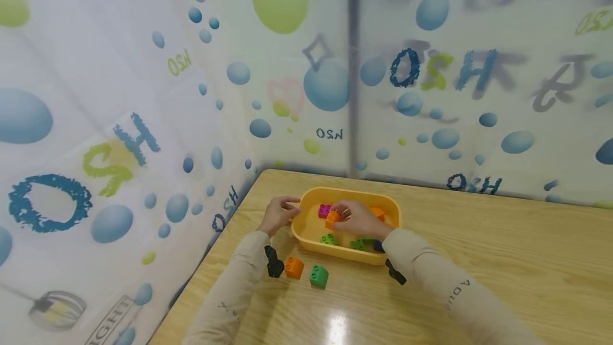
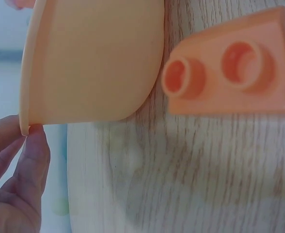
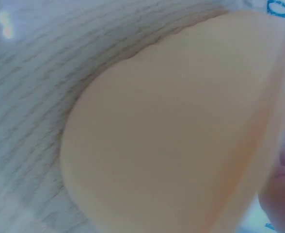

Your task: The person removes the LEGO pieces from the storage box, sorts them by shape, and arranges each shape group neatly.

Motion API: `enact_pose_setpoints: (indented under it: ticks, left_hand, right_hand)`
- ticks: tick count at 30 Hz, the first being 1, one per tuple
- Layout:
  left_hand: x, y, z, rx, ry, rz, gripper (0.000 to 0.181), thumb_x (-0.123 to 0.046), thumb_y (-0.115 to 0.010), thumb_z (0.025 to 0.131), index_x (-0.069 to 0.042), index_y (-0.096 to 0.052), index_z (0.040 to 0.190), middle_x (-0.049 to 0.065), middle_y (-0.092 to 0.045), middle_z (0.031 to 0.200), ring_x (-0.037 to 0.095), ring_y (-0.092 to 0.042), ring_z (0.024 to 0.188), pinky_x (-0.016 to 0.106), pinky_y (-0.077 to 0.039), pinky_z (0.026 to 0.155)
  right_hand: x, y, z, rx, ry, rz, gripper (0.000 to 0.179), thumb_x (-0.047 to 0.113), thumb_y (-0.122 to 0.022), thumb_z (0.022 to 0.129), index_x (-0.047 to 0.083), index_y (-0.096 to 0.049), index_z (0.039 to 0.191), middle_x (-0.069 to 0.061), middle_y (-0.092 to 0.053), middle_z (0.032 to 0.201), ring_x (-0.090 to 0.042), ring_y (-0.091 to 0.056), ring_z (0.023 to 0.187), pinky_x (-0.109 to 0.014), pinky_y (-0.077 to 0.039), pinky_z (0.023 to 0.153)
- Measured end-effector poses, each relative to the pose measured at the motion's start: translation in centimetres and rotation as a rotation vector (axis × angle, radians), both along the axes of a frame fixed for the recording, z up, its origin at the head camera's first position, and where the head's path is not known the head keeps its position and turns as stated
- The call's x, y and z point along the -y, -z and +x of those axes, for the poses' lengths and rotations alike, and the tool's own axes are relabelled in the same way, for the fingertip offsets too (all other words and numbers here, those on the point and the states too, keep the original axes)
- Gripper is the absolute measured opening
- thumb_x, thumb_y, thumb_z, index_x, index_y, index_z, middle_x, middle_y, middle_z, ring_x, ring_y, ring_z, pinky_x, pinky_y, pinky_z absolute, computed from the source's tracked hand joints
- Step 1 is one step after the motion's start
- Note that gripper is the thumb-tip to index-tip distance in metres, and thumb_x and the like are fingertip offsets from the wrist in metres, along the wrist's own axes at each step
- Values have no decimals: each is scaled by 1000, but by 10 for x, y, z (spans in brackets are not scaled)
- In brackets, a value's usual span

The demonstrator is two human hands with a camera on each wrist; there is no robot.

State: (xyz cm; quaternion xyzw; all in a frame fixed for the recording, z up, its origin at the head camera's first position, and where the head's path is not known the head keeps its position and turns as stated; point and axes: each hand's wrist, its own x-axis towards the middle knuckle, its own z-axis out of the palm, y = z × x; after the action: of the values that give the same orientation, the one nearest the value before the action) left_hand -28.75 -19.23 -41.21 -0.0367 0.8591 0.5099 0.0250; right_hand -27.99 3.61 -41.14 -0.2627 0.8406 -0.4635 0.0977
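My left hand pinches the left end of the yellow-orange plastic tub at its rim; the left wrist view shows thumb and fingertips on either side of the rim. Over the tub's inside, my right hand holds an orange toy building brick between thumb and fingers. Beside that brick lies a magenta brick. The right wrist view is mostly filled by the tub's outer wall, which hides the brick and most of the hand.
Inside the tub lie lime green bricks, another orange brick and a dark blue brick. On the wooden table in front stand an orange brick and a green brick. Printed curtains hang behind and left.
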Motion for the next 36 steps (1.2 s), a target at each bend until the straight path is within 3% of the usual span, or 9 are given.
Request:
enact_pose_setpoints:
  ticks: [7, 16, 20, 28, 36]
  left_hand:
    - [0, -1, 0, -1, 1, 3, 30, -5, -64, 80, -2, -60, 110, 14, -59, 86, 27, -60, 76, 30, -53, 56]
    - [1, -3, -2, 0, -6, 22, 28, -6, -65, 79, -3, -62, 107, 13, -59, 84, 21, -59, 70, 31, -53, 57]
    - [1, -1, -1, 13, -5, 10, 28, -6, -65, 80, -3, -61, 108, 12, -59, 84, 21, -59, 70, 30, -53, 56]
    - [1, 0, 0, 6, 2, -1, 28, -6, -64, 80, -3, -61, 108, 13, -59, 85, 26, -60, 74, 30, -53, 56]
    - [2, -1, 1, -2, 4, 1, 29, -6, -65, 80, -3, -61, 108, 13, -59, 85, 17, -57, 67, 30, -53, 56]
  right_hand:
    - [-16, -5, 21, -41, -60, -56, 38, 13, -67, 78, -1, -55, 111, -7, -57, 96, -23, -53, 89, -35, -48, 79]
    - [-33, -13, 53, -20, -103, -113, 34, 14, -68, 78, 1, -56, 107, -4, -56, 94, -21, -52, 88, -41, -48, 79]
    - [-36, -11, 70, 10, -147, -150, 35, 15, -68, 77, 1, -57, 107, -5, -56, 95, -18, -53, 86, -37, -49, 78]
    - [-38, 7, 98, 20, -201, -132, 35, 19, -70, 76, 2, -59, 105, -2, -57, 93, -10, -54, 84, -29, -51, 72]
    - [-36, 29, 102, 31, -164, -87, 36, 17, -71, 75, 0, -59, 104, -3, -59, 94, -11, -54, 83, -28, -49, 73]
